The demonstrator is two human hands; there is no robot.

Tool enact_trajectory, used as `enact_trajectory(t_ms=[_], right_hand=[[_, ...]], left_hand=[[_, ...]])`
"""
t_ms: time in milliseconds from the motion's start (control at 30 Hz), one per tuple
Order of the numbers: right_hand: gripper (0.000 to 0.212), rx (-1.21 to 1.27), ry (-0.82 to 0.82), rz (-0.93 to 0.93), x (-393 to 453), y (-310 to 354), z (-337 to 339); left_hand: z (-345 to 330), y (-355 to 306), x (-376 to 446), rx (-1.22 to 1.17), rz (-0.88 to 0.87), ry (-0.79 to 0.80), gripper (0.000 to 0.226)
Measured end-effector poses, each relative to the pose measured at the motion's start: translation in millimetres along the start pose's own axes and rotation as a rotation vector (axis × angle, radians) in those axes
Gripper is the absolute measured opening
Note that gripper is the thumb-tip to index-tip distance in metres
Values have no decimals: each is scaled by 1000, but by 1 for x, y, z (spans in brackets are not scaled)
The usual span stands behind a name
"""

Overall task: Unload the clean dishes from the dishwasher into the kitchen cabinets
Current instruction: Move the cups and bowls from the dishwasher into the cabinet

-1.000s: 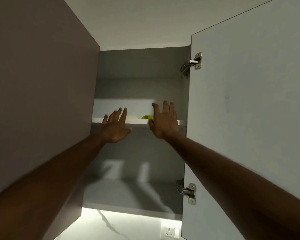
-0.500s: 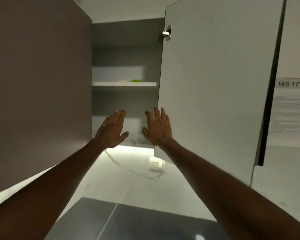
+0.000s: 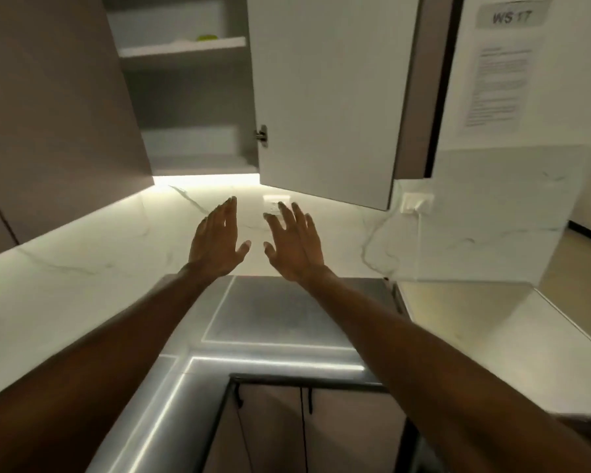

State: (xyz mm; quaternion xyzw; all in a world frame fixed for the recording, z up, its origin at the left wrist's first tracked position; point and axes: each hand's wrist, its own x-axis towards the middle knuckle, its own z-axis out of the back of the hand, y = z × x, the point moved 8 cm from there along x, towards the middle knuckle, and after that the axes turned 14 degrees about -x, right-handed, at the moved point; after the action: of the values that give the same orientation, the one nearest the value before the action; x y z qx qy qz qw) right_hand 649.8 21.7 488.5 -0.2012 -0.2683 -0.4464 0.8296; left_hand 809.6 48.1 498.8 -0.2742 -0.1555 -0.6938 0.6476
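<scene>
Cabinet [image 3: 185, 97] open, one green item [image 3: 207, 37] on shelf — two hands, left hand [image 3: 217, 242], right hand [image 3: 296, 245], fingers released.

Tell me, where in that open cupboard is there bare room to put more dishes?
The lower shelf shows bare board between the brown side panel and the open door. The upper shelf already carries a green item and something pale beside it, so its middle is taken. Both the left hand and right hand hold nothing.

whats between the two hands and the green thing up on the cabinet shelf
Head view: nothing held or stacked. Left hand and right hand are empty; only backsplash and lower shelf before green item.
</scene>
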Motion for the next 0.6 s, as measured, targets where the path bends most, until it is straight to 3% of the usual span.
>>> enact_trajectory(t_ms=[167, 333, 600], right_hand=[[52, 1, 66, -146, -96, -41, -15], [57, -97, 301, -368, -216, -98, -31], [53, -131, 519, -661, -418, -182, -5]], left_hand=[[-60, -68, -44, -81, -108, 86, 100], [-135, -139, -105, -273, -145, 250, 100], [-218, -265, -215, -422, -205, 492, 97]])
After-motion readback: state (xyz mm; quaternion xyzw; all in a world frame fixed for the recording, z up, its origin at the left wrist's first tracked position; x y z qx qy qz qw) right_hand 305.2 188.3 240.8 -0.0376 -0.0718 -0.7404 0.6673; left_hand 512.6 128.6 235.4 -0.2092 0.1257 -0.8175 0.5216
